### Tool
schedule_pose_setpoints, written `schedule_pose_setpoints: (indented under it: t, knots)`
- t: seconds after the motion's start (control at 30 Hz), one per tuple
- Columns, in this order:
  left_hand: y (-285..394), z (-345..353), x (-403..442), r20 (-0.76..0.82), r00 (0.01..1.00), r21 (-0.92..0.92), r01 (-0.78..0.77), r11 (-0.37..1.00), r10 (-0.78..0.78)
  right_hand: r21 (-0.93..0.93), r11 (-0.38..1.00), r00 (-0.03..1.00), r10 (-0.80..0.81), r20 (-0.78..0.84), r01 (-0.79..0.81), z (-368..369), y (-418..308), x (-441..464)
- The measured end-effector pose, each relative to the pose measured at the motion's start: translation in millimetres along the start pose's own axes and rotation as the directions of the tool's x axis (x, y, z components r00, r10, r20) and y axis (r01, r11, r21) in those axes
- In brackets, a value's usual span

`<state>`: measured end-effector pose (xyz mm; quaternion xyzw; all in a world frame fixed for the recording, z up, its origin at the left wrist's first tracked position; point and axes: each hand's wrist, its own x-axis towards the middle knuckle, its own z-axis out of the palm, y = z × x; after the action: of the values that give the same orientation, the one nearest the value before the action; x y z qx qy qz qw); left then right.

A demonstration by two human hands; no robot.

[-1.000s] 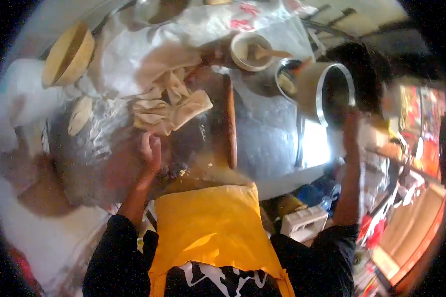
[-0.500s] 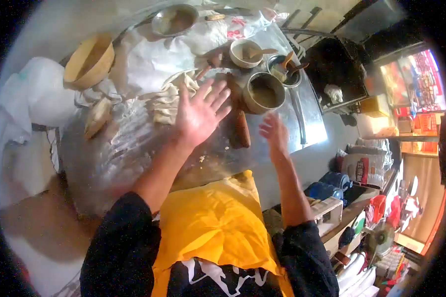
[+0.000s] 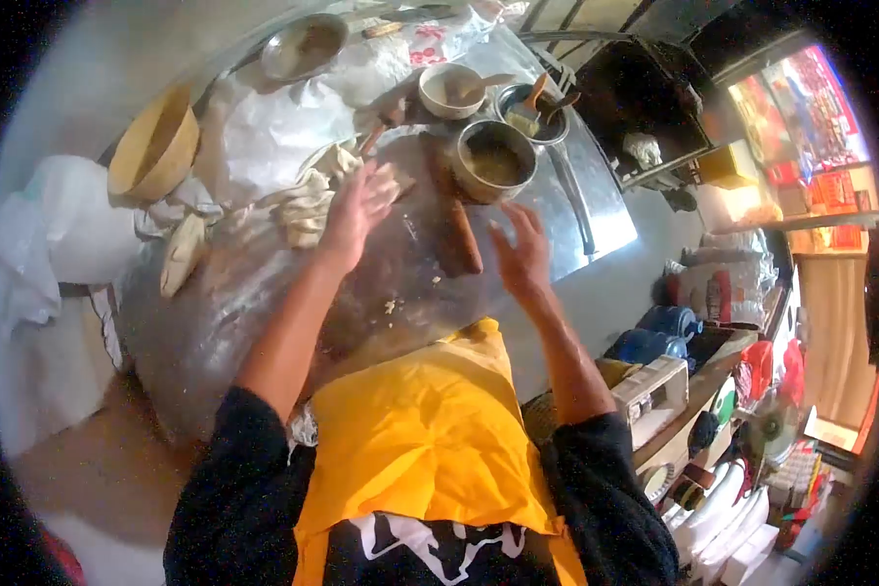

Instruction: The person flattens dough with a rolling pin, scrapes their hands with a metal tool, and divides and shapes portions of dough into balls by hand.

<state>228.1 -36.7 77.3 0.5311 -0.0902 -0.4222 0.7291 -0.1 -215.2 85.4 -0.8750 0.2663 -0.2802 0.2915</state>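
My left hand [image 3: 359,213] is raised over the metal table [image 3: 361,322], fingers stretched and holding nothing. Just beyond it lies a crumpled cream heap [image 3: 308,200]; whether it is dough or cloth I cannot tell. My right hand [image 3: 523,249], also empty with its fingers apart, hovers below the rim of a metal pot [image 3: 496,161] with brownish contents. Between my hands rests a brown wooden rolling pin [image 3: 462,230]. Past the pot stand a pale bowl [image 3: 451,93] with a utensil in it and a dark pan [image 3: 557,127] holding a brush [image 3: 527,112].
A yellowish basin [image 3: 154,146] stands at the left, with white plastic sheeting [image 3: 273,127] beside it. Farther back sits a metal bowl [image 3: 305,49]. Blue water bottles [image 3: 654,337] and a crate [image 3: 651,400] are at the right. Small crumbs [image 3: 391,306] dot the table.
My left hand has turned and its fingers are less spread. My right hand has shifted slightly left and up. The view has moved, so the table items appear farther left.
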Motion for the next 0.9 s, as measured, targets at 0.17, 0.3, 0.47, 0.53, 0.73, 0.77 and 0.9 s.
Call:
schedule_pose_setpoints:
  t: [0.17,0.3,0.47,0.53,0.73,0.77,0.9]
  knots:
    - [-30.2,-7.4,-28.7,0.018,0.962,-0.235,0.270,0.934,-0.273,-0.471,0.822,0.947,0.280,-0.157,-0.321,-14.3,154.0,0.6]
    - [-26.4,30.8,-17.3,0.133,0.954,-0.538,0.296,0.789,-0.267,-0.551,0.617,0.758,0.651,-0.043,-0.562,-40.5,185.2,27.1]
    - [-14.4,56.7,14.3,0.193,0.968,-0.675,0.248,0.695,-0.157,-0.410,0.767,0.823,0.565,0.064,-0.494,-38.8,229.5,-1.9]
    - [-9.6,60.8,24.9,0.142,0.981,-0.686,0.195,0.701,-0.134,-0.241,0.791,0.820,0.572,-0.037,-0.563,-43.0,199.8,-22.5]
    - [1.4,61.9,29.9,0.072,0.990,-0.651,0.140,0.747,-0.123,0.342,0.842,0.882,0.465,-0.071,-0.417,-25.1,61.2,-90.6]
    - [-0.1,59.7,28.0,0.068,0.990,-0.634,0.136,0.761,-0.120,0.376,0.771,0.848,0.522,0.090,-0.514,-20.8,26.7,-85.4]
    - [9.5,65.7,6.1,0.103,0.995,-0.534,0.071,0.843,-0.019,0.357,0.821,0.888,0.356,0.292,-0.446,9.5,-100.0,-42.7]
